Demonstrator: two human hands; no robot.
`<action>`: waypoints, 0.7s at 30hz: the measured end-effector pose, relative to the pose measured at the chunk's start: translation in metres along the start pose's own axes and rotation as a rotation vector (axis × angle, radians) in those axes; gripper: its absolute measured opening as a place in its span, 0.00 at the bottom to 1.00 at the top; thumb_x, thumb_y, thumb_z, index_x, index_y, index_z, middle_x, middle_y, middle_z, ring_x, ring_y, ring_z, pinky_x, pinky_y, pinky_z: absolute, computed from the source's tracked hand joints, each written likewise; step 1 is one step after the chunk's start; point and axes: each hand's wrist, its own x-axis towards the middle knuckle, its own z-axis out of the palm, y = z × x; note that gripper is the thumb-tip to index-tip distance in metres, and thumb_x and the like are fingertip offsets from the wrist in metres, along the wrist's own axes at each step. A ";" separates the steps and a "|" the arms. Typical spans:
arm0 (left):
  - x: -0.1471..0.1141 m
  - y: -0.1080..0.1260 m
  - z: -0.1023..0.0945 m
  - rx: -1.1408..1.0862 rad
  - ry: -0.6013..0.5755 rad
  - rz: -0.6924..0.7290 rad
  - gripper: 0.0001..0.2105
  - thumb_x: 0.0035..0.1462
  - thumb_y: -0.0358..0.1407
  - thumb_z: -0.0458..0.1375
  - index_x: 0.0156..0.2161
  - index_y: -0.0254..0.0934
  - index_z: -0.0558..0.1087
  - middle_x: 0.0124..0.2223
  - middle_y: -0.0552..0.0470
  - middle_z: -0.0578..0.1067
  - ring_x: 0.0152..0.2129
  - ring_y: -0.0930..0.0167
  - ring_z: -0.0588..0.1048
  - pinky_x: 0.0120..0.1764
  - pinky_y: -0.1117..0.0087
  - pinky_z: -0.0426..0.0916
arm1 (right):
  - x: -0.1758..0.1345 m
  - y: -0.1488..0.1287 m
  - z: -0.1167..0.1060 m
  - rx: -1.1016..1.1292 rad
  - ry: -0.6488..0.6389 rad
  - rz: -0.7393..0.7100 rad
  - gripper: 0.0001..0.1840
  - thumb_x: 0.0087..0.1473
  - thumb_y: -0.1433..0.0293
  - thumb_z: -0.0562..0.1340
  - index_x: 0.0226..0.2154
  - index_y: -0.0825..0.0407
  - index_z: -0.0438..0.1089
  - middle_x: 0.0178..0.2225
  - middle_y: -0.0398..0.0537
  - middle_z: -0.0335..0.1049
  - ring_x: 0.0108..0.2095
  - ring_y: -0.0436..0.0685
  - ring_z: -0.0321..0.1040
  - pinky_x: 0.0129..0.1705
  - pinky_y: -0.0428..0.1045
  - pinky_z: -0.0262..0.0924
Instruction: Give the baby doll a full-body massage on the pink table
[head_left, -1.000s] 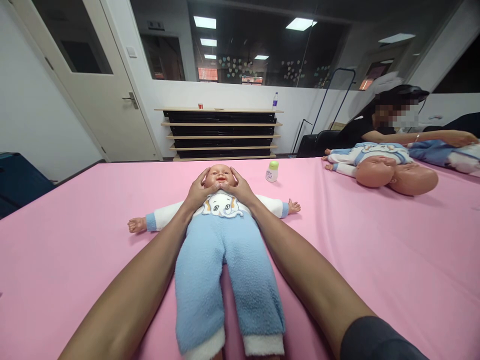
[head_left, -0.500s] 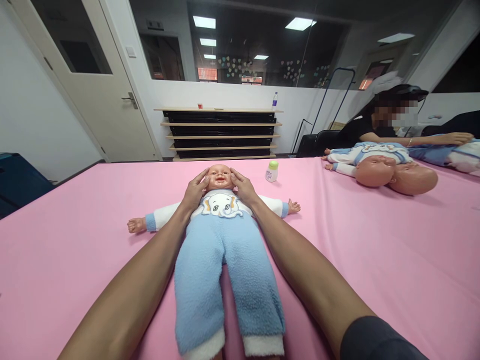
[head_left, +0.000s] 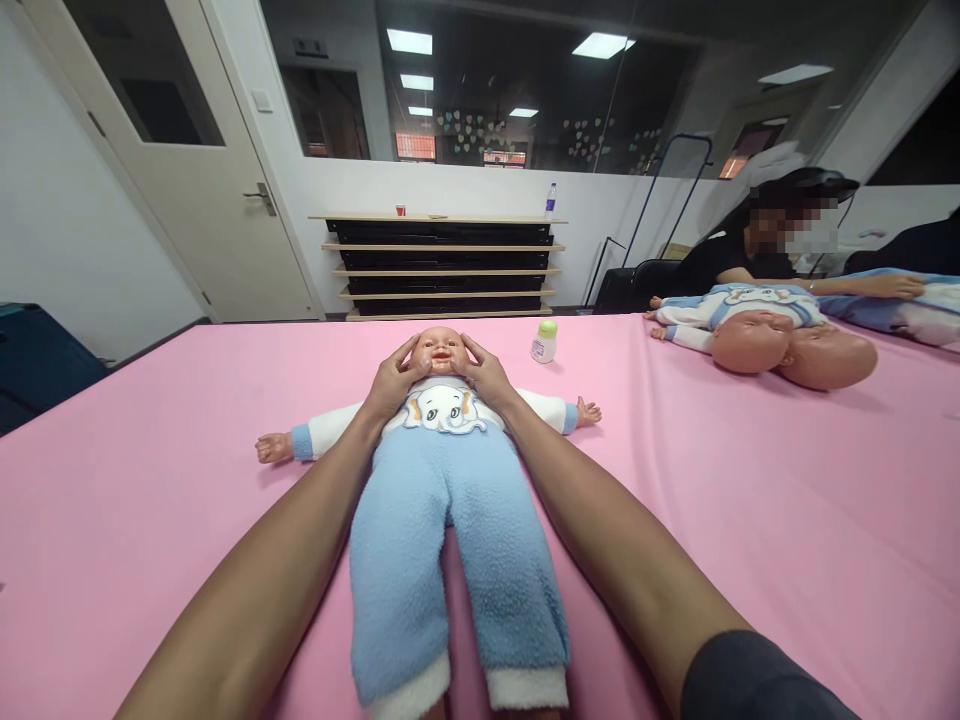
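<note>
A baby doll [head_left: 450, 470] in a white top with an elephant face and fluffy light blue trousers lies on its back, arms spread, feet toward me. My left hand [head_left: 393, 380] cups the left side of its head [head_left: 439, 340], with the thumb on the cheek beside the mouth. On the opposite side, my right hand [head_left: 487, 378] holds the head the same way, its thumb close to the other corner of the mouth. The fingertips curve around the head near the temples. Right of the doll's head stands a small white bottle [head_left: 544, 346] with a green cap.
A pink sheet [head_left: 187, 400] covers the table. Two more dolls [head_left: 757, 340] lie at the far right, heads toward me. Behind them a person in a black top [head_left: 720, 260] reaches a hand [head_left: 896, 287] over blue and white cloth. Against the back wall stands a low shelf stack [head_left: 442, 247].
Both my thumbs have slid inward over the doll's cheeks toward its mouth. The co-worker's hand has shifted a little to the left. The doll's body lies as before.
</note>
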 end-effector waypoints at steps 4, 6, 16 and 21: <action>0.001 -0.001 0.000 -0.058 -0.016 -0.025 0.37 0.52 0.46 0.64 0.65 0.41 0.58 0.61 0.43 0.66 0.55 0.57 0.69 0.56 0.53 0.65 | 0.007 0.008 -0.001 0.147 -0.006 0.060 0.44 0.48 0.55 0.67 0.63 0.47 0.55 0.59 0.49 0.63 0.53 0.61 0.67 0.54 0.57 0.63; 0.003 -0.003 0.000 -0.104 -0.009 -0.036 0.34 0.55 0.48 0.61 0.64 0.41 0.59 0.62 0.43 0.65 0.55 0.58 0.69 0.55 0.54 0.67 | 0.010 0.011 -0.001 0.179 -0.008 0.069 0.43 0.48 0.56 0.68 0.63 0.47 0.55 0.59 0.49 0.64 0.53 0.61 0.67 0.53 0.56 0.64; 0.011 -0.017 -0.005 -0.070 0.052 -0.007 0.26 0.59 0.46 0.56 0.61 0.41 0.64 0.64 0.46 0.62 0.58 0.60 0.65 0.53 0.58 0.68 | 0.017 0.023 -0.001 -0.015 0.113 -0.040 0.29 0.58 0.54 0.56 0.59 0.47 0.62 0.59 0.45 0.63 0.58 0.57 0.62 0.59 0.56 0.57; 0.007 -0.016 -0.003 0.209 0.219 0.099 0.23 0.59 0.47 0.54 0.56 0.36 0.70 0.58 0.44 0.69 0.56 0.60 0.66 0.59 0.57 0.59 | 0.006 0.018 0.007 -0.369 0.327 -0.178 0.24 0.60 0.56 0.53 0.54 0.49 0.67 0.57 0.47 0.66 0.59 0.56 0.59 0.64 0.53 0.47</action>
